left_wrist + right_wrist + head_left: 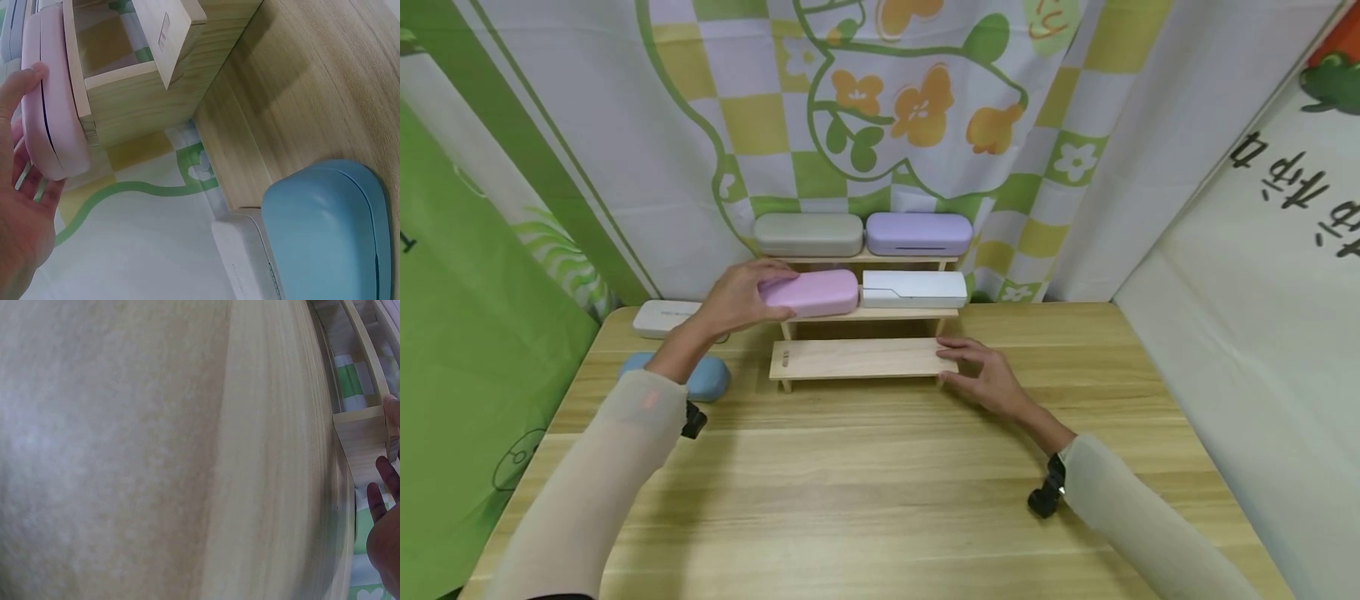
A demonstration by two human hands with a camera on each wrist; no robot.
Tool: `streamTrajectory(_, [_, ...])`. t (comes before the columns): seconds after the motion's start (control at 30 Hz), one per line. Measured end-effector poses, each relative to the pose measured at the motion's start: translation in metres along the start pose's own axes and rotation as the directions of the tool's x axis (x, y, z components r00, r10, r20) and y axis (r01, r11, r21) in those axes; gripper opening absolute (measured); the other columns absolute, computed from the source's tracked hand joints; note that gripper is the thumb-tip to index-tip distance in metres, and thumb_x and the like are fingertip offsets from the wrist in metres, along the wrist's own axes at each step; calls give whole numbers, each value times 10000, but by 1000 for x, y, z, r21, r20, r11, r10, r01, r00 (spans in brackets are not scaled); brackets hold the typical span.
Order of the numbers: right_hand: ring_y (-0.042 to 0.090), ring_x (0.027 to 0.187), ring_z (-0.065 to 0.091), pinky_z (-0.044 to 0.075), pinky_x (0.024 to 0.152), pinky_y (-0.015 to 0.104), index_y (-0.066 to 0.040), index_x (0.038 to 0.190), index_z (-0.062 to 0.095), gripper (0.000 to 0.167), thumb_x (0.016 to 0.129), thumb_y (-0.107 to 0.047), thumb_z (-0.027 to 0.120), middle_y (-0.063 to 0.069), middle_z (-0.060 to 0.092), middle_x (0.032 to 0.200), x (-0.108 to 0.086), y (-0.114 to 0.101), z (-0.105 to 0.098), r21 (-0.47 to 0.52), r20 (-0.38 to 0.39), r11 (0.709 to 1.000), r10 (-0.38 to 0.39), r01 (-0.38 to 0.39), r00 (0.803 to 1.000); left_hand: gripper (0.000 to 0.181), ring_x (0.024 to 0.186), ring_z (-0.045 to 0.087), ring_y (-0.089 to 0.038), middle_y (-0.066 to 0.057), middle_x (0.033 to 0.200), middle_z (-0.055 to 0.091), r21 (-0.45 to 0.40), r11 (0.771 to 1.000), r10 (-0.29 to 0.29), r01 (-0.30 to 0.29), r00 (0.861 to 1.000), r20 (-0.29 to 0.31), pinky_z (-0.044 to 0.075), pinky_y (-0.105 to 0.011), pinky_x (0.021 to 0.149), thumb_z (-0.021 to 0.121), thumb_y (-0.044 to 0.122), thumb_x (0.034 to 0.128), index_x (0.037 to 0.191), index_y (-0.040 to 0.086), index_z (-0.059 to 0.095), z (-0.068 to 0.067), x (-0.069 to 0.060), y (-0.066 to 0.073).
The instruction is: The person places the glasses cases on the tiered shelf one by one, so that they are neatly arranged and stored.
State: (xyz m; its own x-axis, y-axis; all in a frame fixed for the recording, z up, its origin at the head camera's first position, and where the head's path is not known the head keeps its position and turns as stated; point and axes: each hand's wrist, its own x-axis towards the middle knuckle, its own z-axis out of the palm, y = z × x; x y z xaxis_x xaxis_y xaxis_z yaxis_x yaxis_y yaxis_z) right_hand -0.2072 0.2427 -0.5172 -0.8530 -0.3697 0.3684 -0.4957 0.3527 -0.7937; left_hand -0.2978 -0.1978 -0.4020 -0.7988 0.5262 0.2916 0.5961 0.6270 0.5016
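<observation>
My left hand (741, 296) grips the left end of a pink case (812, 293), which sits on the middle tier beside a white case (914, 289). In the left wrist view, the thumb of my left hand (25, 206) lies on one face of the pink case (53, 94), fingers behind it. My right hand (988, 379) holds the right end of the lowest wooden tier (865, 358), thumb at its front edge and fingers on top. At the right edge of the right wrist view, my right hand (387, 531) shows only partly.
A grey-green case (808, 234) and a purple case (919, 233) stand on the top tier. On the table (850, 500) at the left lie a blue case (707, 379) and a white case (662, 317), partly behind my left arm. A patterned curtain hangs behind.
</observation>
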Motion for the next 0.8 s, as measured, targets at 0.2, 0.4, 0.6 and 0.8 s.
streamTrajectory(0.2, [390, 1366, 571, 371, 1163, 178, -10, 1254, 758, 375, 888, 39, 819, 172, 651, 1442, -1, 2, 0, 6, 3, 1000, 7, -7, 1000, 669, 1291, 615, -436, -207, 1386, 680, 14, 1000, -22, 22, 1000, -14, 502, -580, 1053, 952, 231, 759, 1346, 20, 712, 0, 0, 3])
streamTrajectory(0.4, [370, 1376, 565, 355, 1180, 185, -7, 1265, 752, 382, 892, 37, 817, 158, 645, 1455, -1, 1, 0, 7, 9, 1000, 14, -14, 1000, 662, 1274, 630, -426, -201, 1375, 691, 16, 999, -29, 29, 999, -21, 506, -576, 1046, 961, 219, 765, 1346, 22, 713, 0, 0, 4])
streamTrajectory(0.6, [382, 1371, 564, 386, 1158, 184, 6, 1267, 747, 387, 890, 67, 804, 169, 643, 1454, 0, 0, -1, 7, 10, 1000, 0, 0, 1000, 642, 1224, 658, -411, -191, 1331, 717, 3, 1000, -21, 21, 999, -49, 518, -570, 1020, 972, 215, 745, 1316, 36, 736, 0, -1, 5])
streamTrajectory(0.8, [403, 1365, 565, 376, 1161, 181, 5, 1266, 748, 377, 896, 56, 803, 189, 644, 1445, 0, -1, 0, 4, 5, 1000, -9, 9, 1000, 650, 1240, 651, -420, -198, 1337, 713, 12, 1000, -1, 2, 999, -43, 506, -570, 1052, 974, 215, 751, 1322, 24, 729, 0, -1, 5])
